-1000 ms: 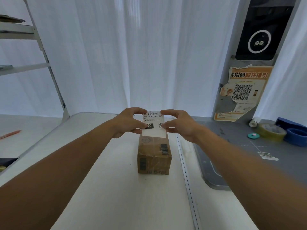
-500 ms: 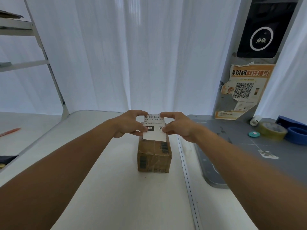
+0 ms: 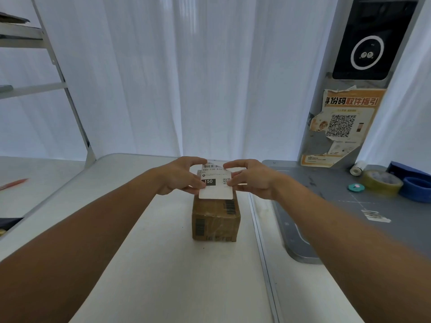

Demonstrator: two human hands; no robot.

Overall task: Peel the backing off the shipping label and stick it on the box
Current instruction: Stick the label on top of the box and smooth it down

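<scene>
A small brown cardboard box stands on the white table ahead of me. Above its far end I hold a white shipping label upright, printed side toward me, with a barcode on top and a black "150" patch. My left hand pinches the label's left edge between thumb and fingers. My right hand pinches its right edge the same way. The label's lower edge hangs just over the box top; I cannot tell whether it touches. The label's back side is hidden.
A grey mat lies to the right, carrying a yellowish tape roll, a blue tape roll, a small teal disc and a paper scrap. A metal shelf frame stands at left, a white curtain behind.
Both hands stay pinched on the label above the box's far end. The label has shifted only slightly; the box has not moved.
</scene>
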